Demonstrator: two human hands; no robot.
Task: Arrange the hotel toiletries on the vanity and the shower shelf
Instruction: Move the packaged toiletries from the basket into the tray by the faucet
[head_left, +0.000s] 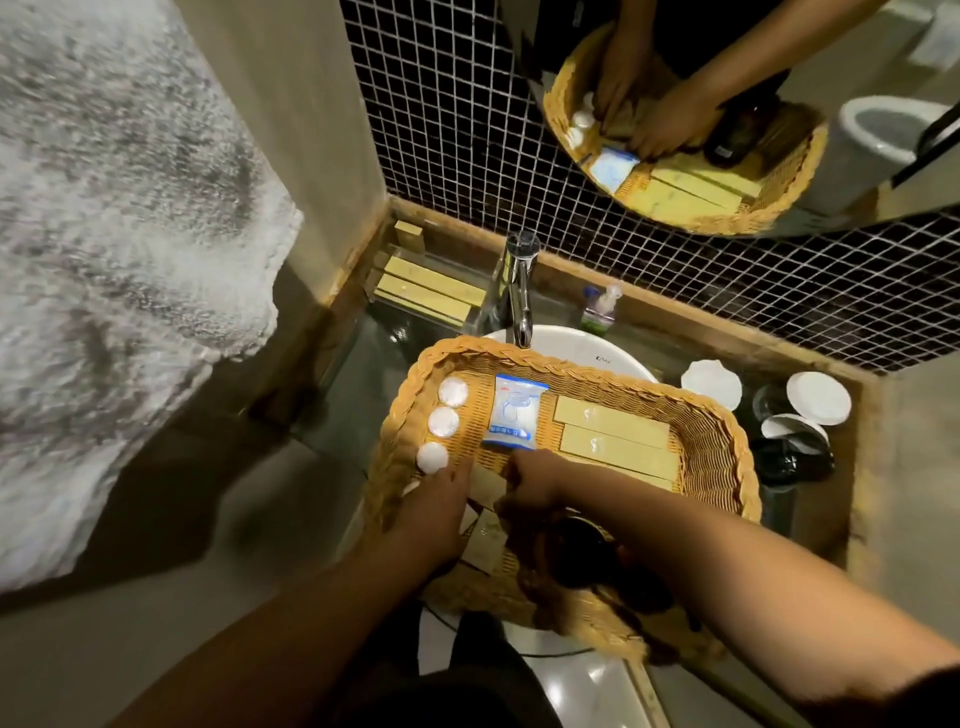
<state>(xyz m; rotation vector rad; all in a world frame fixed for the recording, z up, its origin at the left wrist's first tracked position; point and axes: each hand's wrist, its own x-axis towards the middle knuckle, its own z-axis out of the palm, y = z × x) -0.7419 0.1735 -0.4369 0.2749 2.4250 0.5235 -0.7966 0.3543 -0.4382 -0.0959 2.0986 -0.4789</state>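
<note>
1 tan box btwn L hand, R hand.

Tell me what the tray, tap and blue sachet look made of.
The tray looks woven wicker or rattan, matt tan, with a braided rim. The tap looks polished chromed metal, with mirror glints. The blue sachet seems plastic film, judging by its sheen.

A woven wicker basket sits by a shiny chrome tap, a glossy plastic sachet and matt cardboard boxes.
</note>
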